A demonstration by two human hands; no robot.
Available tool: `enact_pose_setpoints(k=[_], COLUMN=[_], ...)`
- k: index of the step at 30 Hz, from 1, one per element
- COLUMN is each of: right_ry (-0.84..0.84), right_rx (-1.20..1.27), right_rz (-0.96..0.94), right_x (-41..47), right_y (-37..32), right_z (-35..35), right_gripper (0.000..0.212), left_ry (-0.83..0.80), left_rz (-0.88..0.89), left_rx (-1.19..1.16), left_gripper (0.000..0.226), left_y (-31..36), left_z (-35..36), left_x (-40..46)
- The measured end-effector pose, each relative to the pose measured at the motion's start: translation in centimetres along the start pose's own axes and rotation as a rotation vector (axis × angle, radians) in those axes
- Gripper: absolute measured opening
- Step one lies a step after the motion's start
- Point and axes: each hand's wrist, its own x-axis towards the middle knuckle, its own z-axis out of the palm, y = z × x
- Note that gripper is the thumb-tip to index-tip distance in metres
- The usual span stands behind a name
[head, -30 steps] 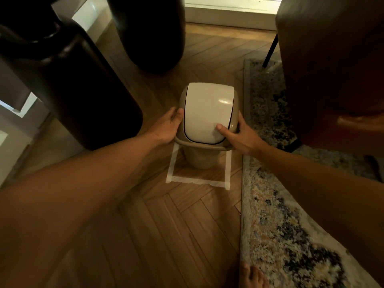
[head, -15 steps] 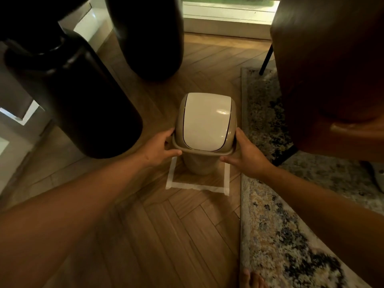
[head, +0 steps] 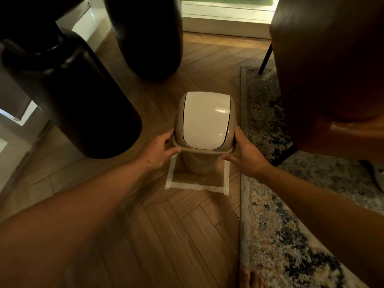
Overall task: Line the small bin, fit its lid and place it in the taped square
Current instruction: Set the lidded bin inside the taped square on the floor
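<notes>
The small beige bin point(head: 198, 163) stands upright inside the white taped square point(head: 197, 185) on the wood floor. Its lid point(head: 204, 119), beige with a cream swing flap, sits on top. My left hand point(head: 161, 148) grips the bin's rim on the left side, thumb under the front edge. On the opposite side my right hand point(head: 243, 153) holds the rim, fingers along the lid's edge. The liner is hidden by the lid.
Two big dark vases point(head: 79, 96) point(head: 145, 34) stand to the left and behind the bin. A patterned rug point(head: 276, 235) borders the square on the right, with a brown armchair point(head: 332, 69) on it. A bare foot point(head: 250, 279) shows at the bottom.
The bin has come down from above the floor into the taped square. Both hands slid from the lid's sides down to the rim.
</notes>
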Motion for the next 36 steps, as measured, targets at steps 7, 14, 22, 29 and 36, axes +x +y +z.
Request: enact_pose_setpoints(k=[7,14,22,29,36], right_ry=[0.099,0.114,0.121,0.131,0.131], right_rx=[-0.001,0.147,0.184,0.152,0.151], right_rz=[0.06,0.124,0.136,0.12,0.153], right_x=[-0.3,-0.2,-0.1,-0.2,-0.2], right_y=[0.4,0.3,0.1,-0.1,-0.2], right_z=[0.3,1.1,1.0,0.7,0.7], right_gripper=[0.092,0.069,0.072,0.061,0.059], left_ry=[0.004,0.04,0.034,0.062,0.051], left_rz=[-0.028,-0.046,-0.077,-0.044,-0.051], left_rx=[-0.093,-0.091,-0.119,-0.034,-0.017], left_gripper=[0.086,0.082,0.087,0.088,0.082], left_y=[0.6,0.8,0.2,0.1,0.4], left_z=[-0.2,0.0,0.1,-0.1,-0.2], left_x=[-0.3,0.1,0.6,0.7,0.8])
